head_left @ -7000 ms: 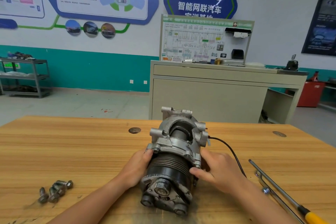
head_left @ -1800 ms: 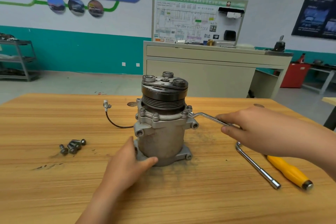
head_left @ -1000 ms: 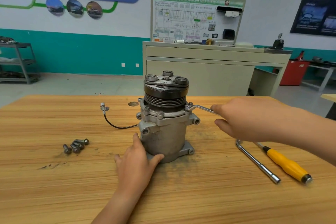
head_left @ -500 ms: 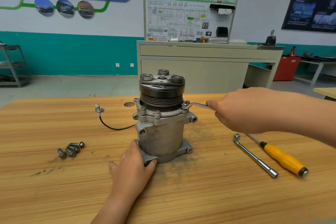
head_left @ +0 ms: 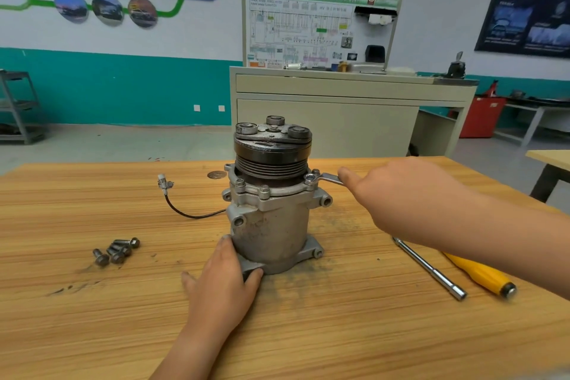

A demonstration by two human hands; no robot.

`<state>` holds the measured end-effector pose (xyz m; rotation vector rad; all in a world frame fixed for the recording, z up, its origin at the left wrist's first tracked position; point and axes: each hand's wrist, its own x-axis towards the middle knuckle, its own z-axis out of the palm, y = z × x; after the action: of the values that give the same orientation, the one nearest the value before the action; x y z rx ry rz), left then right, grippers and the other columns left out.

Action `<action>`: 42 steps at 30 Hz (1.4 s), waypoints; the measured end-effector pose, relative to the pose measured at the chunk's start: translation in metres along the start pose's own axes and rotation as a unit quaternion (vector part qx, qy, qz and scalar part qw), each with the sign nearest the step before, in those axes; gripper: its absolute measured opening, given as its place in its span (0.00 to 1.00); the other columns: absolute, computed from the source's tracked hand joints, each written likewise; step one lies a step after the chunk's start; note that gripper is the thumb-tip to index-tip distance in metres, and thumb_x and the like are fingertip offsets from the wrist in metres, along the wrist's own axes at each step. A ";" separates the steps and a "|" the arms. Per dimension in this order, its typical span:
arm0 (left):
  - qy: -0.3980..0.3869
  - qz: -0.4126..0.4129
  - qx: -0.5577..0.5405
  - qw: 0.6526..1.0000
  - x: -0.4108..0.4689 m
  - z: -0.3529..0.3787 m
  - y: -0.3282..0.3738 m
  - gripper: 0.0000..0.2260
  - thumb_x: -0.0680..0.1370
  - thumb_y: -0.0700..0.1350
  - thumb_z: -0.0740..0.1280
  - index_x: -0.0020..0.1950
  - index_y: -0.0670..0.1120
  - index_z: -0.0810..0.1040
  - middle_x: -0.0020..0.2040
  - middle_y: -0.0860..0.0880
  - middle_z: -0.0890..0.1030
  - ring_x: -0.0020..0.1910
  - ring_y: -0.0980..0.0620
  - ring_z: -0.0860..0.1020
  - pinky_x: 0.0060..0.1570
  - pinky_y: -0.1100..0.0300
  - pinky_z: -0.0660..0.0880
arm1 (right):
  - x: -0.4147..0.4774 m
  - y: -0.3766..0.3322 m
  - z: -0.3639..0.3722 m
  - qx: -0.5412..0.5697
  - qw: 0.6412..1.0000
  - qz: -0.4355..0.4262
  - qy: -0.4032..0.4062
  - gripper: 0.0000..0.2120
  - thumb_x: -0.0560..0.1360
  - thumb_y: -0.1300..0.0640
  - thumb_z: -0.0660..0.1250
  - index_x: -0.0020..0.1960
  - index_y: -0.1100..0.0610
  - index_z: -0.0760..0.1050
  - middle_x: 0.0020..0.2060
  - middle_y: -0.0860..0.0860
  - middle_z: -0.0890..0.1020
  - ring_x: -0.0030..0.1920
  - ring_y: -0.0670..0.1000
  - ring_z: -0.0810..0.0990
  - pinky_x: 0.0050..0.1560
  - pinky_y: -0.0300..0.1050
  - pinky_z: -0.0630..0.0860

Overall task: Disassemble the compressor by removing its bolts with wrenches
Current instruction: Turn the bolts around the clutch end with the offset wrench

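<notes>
A compressor (head_left: 271,213) stands upright in the middle of a wooden tabletop (head_left: 92,302), pulley end up, so its long axis is vertical. The left hand (head_left: 225,281), on the near side, presses loose-fingered against the compressor's near foot to brace it, without wrapping round it. The right hand (head_left: 398,194) reaches in from the right and holds a wrench (head_left: 328,177). Its handle runs level, out to the right from a bolt (head_left: 309,177) on the right side of the flange, so any swing would be horizontal. The back of the right hand hides most of the handle and the fingers' hold. The far side of the flange is hidden. Loose bolts (head_left: 115,250) lie at left. A second wrench (head_left: 431,268) and a screwdriver (head_left: 478,274) lie at right.
</notes>
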<state>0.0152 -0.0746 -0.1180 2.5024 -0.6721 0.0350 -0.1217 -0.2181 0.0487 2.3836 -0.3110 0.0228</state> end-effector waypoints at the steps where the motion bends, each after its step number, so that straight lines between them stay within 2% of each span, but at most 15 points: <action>1: 0.001 0.000 0.003 1.000 0.000 0.000 0.000 0.30 0.77 0.58 0.61 0.74 0.49 0.54 0.72 0.55 0.65 0.69 0.53 0.66 0.67 0.36 0.58 | 0.000 0.000 -0.001 0.003 1.000 0.000 -0.002 0.28 0.73 0.68 0.55 0.71 0.57 0.57 0.28 0.49 0.64 0.25 0.48 0.61 0.22 0.42 0.57; 7: 0.001 -0.001 0.019 1.000 0.000 -0.001 0.001 0.31 0.77 0.58 0.61 0.75 0.48 0.53 0.73 0.54 0.63 0.71 0.53 0.64 0.67 0.36 0.57 | -0.004 -0.017 -0.010 0.006 1.000 0.004 -0.026 0.28 0.72 0.70 0.56 0.71 0.62 0.58 0.28 0.50 0.62 0.25 0.49 0.60 0.21 0.42 0.56; 12: 0.005 0.004 0.023 1.000 -0.001 0.000 0.001 0.31 0.78 0.58 0.60 0.75 0.48 0.51 0.74 0.55 0.61 0.71 0.54 0.62 0.67 0.35 0.57 | 0.005 0.001 -0.012 0.025 0.999 0.004 -0.037 0.23 0.75 0.67 0.54 0.68 0.55 0.64 0.29 0.48 0.63 0.26 0.46 0.61 0.23 0.39 0.56; 14: 0.006 0.004 0.023 1.000 -0.001 0.000 0.000 0.31 0.77 0.58 0.60 0.75 0.48 0.52 0.74 0.55 0.61 0.71 0.54 0.63 0.66 0.35 0.58 | 0.004 0.003 -0.006 0.006 1.000 -0.003 -0.015 0.25 0.74 0.67 0.54 0.70 0.57 0.60 0.28 0.48 0.64 0.26 0.47 0.62 0.22 0.40 0.57; 17: 0.009 0.002 0.018 1.000 0.000 -0.001 0.000 0.31 0.77 0.59 0.60 0.75 0.49 0.53 0.74 0.55 0.62 0.71 0.53 0.63 0.66 0.35 0.58 | -0.001 -0.007 0.015 -0.013 1.000 -0.001 0.002 0.35 0.72 0.70 0.55 0.75 0.60 0.43 0.25 0.49 0.65 0.23 0.49 0.64 0.20 0.42 0.57; 19: 0.011 0.002 0.016 1.000 0.000 0.000 0.000 0.31 0.77 0.59 0.60 0.75 0.49 0.53 0.73 0.55 0.63 0.71 0.53 0.63 0.66 0.34 0.58 | -0.005 -0.012 0.030 0.005 1.000 0.017 0.001 0.38 0.72 0.69 0.56 0.75 0.59 0.38 0.24 0.48 0.65 0.23 0.48 0.63 0.20 0.41 0.57; 21: 0.015 0.004 0.015 1.000 -0.001 0.000 0.000 0.32 0.76 0.60 0.60 0.75 0.50 0.53 0.73 0.56 0.63 0.70 0.53 0.63 0.66 0.35 0.58 | -0.006 -0.012 0.037 0.023 0.999 0.030 0.010 0.38 0.72 0.68 0.56 0.75 0.58 0.38 0.24 0.48 0.63 0.22 0.48 0.61 0.20 0.41 0.55; 24: 0.021 -0.001 0.003 1.000 -0.002 -0.003 0.001 0.31 0.75 0.61 0.61 0.73 0.50 0.56 0.71 0.56 0.66 0.70 0.54 0.64 0.66 0.35 0.59 | 0.003 0.000 0.031 0.017 0.999 0.009 0.041 0.36 0.72 0.68 0.56 0.75 0.55 0.44 0.24 0.48 0.65 0.23 0.48 0.63 0.19 0.41 0.59; 27: 0.066 -0.022 -0.096 0.993 -0.005 -0.010 0.005 0.38 0.71 0.63 0.64 0.75 0.49 0.55 0.74 0.53 0.62 0.73 0.52 0.60 0.69 0.36 0.54 | 0.014 0.012 0.018 -0.033 0.998 -0.034 0.047 0.27 0.75 0.65 0.54 0.73 0.55 0.54 0.25 0.48 0.65 0.23 0.48 0.63 0.20 0.40 0.60; 29: 0.145 0.005 -0.239 0.960 -0.011 -0.017 0.010 0.40 0.70 0.65 0.64 0.76 0.51 0.53 0.74 0.58 0.58 0.74 0.54 0.57 0.71 0.38 0.51 | 0.015 0.012 0.015 -0.044 0.997 -0.041 0.037 0.23 0.77 0.62 0.52 0.72 0.56 0.57 0.25 0.49 0.64 0.23 0.49 0.63 0.21 0.40 0.60; 31: 0.207 0.063 -0.333 0.918 -0.014 -0.027 0.021 0.38 0.68 0.67 0.59 0.75 0.57 0.52 0.71 0.64 0.56 0.72 0.62 0.54 0.72 0.40 0.52 | 0.012 0.010 0.018 -0.029 0.998 -0.043 0.035 0.22 0.78 0.59 0.51 0.72 0.56 0.56 0.25 0.48 0.66 0.24 0.48 0.64 0.21 0.41 0.61; 34: 0.240 0.144 -0.312 0.908 0.001 -0.038 0.036 0.35 0.69 0.67 0.55 0.73 0.60 0.48 0.70 0.67 0.50 0.69 0.70 0.48 0.74 0.43 0.46 | 0.011 0.012 0.024 -0.015 0.997 -0.061 0.048 0.24 0.79 0.55 0.48 0.75 0.55 0.49 0.26 0.47 0.67 0.25 0.47 0.64 0.23 0.41 0.62; 38: 0.234 0.144 -0.234 0.933 0.030 -0.036 0.034 0.32 0.73 0.61 0.53 0.76 0.53 0.53 0.71 0.64 0.51 0.71 0.65 0.49 0.71 0.43 0.40 | 0.019 0.025 0.037 -0.031 0.995 -0.072 0.056 0.27 0.80 0.58 0.49 0.75 0.53 0.42 0.26 0.48 0.66 0.25 0.48 0.64 0.25 0.41 0.61; 40: 0.221 0.136 -0.233 0.937 0.033 -0.027 0.026 0.30 0.74 0.62 0.50 0.75 0.55 0.55 0.72 0.62 0.55 0.72 0.63 0.52 0.72 0.41 0.41 | 0.026 0.032 0.046 -0.032 0.996 -0.064 0.055 0.30 0.78 0.62 0.51 0.75 0.51 0.41 0.27 0.48 0.68 0.25 0.48 0.65 0.25 0.41 0.60; 42: 0.221 0.136 -0.249 0.933 0.033 -0.020 0.022 0.28 0.74 0.62 0.46 0.74 0.57 0.56 0.71 0.62 0.60 0.72 0.62 0.55 0.72 0.40 0.42 | 0.034 0.037 0.057 -0.009 0.996 -0.048 0.072 0.30 0.77 0.64 0.55 0.74 0.50 0.44 0.34 0.49 0.73 0.29 0.49 0.68 0.28 0.41 0.63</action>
<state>0.0361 -0.0961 -0.0845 1.8144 -0.7193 0.4562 -0.1017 -0.2900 0.0345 2.3615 -0.1288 0.1462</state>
